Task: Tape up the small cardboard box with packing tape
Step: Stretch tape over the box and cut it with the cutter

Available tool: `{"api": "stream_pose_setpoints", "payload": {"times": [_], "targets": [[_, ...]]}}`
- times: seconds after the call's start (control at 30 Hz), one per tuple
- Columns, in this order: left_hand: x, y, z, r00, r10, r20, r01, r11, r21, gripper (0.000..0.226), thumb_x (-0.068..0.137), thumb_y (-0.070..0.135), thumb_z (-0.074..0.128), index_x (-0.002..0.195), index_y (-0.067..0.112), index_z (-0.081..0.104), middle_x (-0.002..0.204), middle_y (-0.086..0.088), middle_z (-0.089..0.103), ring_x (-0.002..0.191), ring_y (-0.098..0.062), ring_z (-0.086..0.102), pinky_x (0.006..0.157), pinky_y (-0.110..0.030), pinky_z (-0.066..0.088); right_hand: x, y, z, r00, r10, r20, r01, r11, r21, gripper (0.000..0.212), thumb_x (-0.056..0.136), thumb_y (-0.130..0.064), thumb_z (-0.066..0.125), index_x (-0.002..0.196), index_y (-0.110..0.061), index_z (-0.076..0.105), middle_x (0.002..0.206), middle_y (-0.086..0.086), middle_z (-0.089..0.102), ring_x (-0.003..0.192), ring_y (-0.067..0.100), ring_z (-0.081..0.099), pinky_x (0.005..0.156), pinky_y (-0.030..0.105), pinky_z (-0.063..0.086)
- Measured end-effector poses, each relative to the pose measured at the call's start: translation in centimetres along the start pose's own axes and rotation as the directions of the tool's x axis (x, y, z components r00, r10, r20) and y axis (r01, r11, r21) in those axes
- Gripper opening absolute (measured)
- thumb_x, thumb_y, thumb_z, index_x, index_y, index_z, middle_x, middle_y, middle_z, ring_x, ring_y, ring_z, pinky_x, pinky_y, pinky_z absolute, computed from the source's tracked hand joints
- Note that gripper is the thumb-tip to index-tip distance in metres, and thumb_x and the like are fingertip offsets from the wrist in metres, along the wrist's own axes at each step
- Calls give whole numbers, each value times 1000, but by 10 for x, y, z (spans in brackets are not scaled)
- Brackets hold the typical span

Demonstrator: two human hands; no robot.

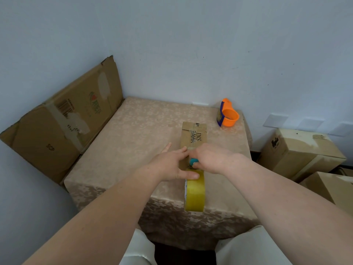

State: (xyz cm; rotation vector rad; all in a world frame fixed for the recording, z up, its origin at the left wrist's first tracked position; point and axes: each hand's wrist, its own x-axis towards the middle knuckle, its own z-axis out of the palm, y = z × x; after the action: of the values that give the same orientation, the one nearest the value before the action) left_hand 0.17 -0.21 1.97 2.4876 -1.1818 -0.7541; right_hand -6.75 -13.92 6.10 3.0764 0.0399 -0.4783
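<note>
A small brown cardboard box (193, 135) with black print lies on the table's beige cloth (133, 142), its near end under my hands. A yellowish roll of packing tape (194, 192) stands on edge at the box's near end, close to the table's front edge. My left hand (170, 163) lies flat with spread fingers, thumb on top of the roll and fingertips on the box. My right hand (212, 159) is closed around a small teal-handled tool (193, 161), held against the box top. The tool's tip is hidden.
An orange and blue tape dispenser (228, 114) sits at the table's far right corner. A large flattened carton (63, 119) leans against the left wall. Stacked cardboard boxes (299, 152) stand on the floor to the right. My knees are under the front edge.
</note>
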Motion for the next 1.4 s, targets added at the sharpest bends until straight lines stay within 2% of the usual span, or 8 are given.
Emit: {"api": "stream_pose_setpoints", "payload": {"times": [0.67, 0.8, 0.93, 1.03, 1.1, 1.2, 1.3, 1.4], "targets": [[-4, 9, -6, 999, -41, 32, 38, 995, 89, 101, 65, 77, 52, 148, 34, 13, 157, 16, 6, 144, -28, -16, 118, -49, 4, -10, 18, 6, 995, 76, 62, -77, 997, 4, 29, 91, -26, 53, 115, -13, 59, 111, 13, 64, 100, 30, 60, 74, 34, 46], [-4, 9, -6, 998, -41, 39, 37, 996, 77, 103, 62, 79, 51, 147, 35, 13, 157, 16, 6, 144, -27, -16, 118, -51, 5, -18, 27, 11, 984, 149, 99, -152, 988, 23, 31, 92, -27, 54, 118, -11, 59, 112, 11, 63, 101, 28, 59, 70, 30, 42], [-6, 9, -7, 999, -34, 27, 32, 996, 81, 102, 63, 78, 52, 148, 35, 13, 157, 17, 6, 144, -25, -15, 118, -50, 7, -20, 37, 26, 952, 273, 139, -282, 958, 52, 24, 95, -21, 45, 109, -7, 58, 105, 11, 61, 86, 25, 53, 55, 27, 34], [-8, 8, -6, 1000, -16, 1, 16, 997, 78, 99, 65, 77, 52, 148, 35, 14, 158, 11, 4, 144, -25, -15, 117, -49, 8, -18, 43, 43, 928, 335, 161, -345, 938, 42, 26, 96, -14, 40, 117, -6, 54, 118, 14, 60, 102, 29, 58, 62, 29, 38], [-10, 9, -4, 997, 16, -70, -13, 998, 54, 92, 67, 73, 55, 145, 39, 20, 159, 6, 6, 145, -26, -6, 117, -49, 12, -18, 44, 57, 915, 368, 163, -383, 921, 69, 34, 95, -9, 40, 127, -8, 48, 124, 15, 57, 111, 31, 56, 76, 31, 46], [-12, 13, -2, 977, 113, -181, -106, 993, 45, 67, 74, 60, 62, 135, 41, 43, 141, 1, 33, 132, -22, 24, 112, -42, 26, -19, 44, 71, 909, 393, 137, -408, 907, 108, 50, 94, -11, 41, 143, -16, 32, 134, 13, 49, 119, 32, 51, 93, 38, 46], [-12, 17, -4, 976, 178, -127, -179, 984, -1, 46, 79, 47, 64, 122, 30, 60, 114, 1, 52, 111, -19, 43, 101, -39, 38, -16, 45, 69, 915, 396, 73, -402, 889, 217, 47, 95, -15, 40, 142, -16, 35, 135, 15, 47, 121, 33, 49, 95, 39, 44], [-14, 21, -4, 990, 141, -28, -143, 987, -70, 42, 84, 39, 62, 123, 22, 61, 104, 1, 50, 104, -18, 50, 95, -28, 39, -14, 43, 69, 926, 377, 35, -368, 873, 319, 42, 95, -14, 37, 137, -11, 43, 136, 19, 51, 123, 34, 49, 99, 39, 43]]}}
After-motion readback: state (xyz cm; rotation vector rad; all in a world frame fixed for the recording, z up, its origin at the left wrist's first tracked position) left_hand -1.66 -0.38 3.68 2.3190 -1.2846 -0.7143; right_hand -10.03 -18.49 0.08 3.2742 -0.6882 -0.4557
